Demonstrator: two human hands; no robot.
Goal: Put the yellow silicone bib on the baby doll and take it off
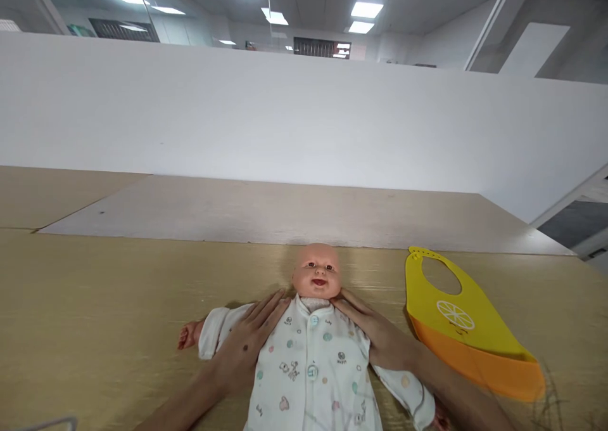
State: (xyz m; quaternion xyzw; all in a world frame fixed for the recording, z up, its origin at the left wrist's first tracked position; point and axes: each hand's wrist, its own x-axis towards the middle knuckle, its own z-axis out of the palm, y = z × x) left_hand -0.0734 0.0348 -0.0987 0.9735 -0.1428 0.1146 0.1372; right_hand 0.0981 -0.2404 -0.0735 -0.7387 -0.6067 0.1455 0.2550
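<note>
A baby doll (289, 380) lies on its back on the table, face up, in a white buttoned suit with small coloured prints. My left hand (249, 339) lies flat across the doll's shoulder on the left side, fingers stretched towards its neck. On the other shoulder rests my right hand (375, 329), its fingers extended beside the neck and partly hidden behind the doll. One sleeved doll arm reaches out to the left; the other passes below my right forearm. The doll's lower body is beyond the frame. To the right lies a yellow bib (441, 301) with an orange pocket.
The wooden table (118, 291) has a paler strip (285, 209) along its back. Behind it rises a white partition (285, 114) with glass above. A thin grey curved object (57, 423) shows at the bottom left edge.
</note>
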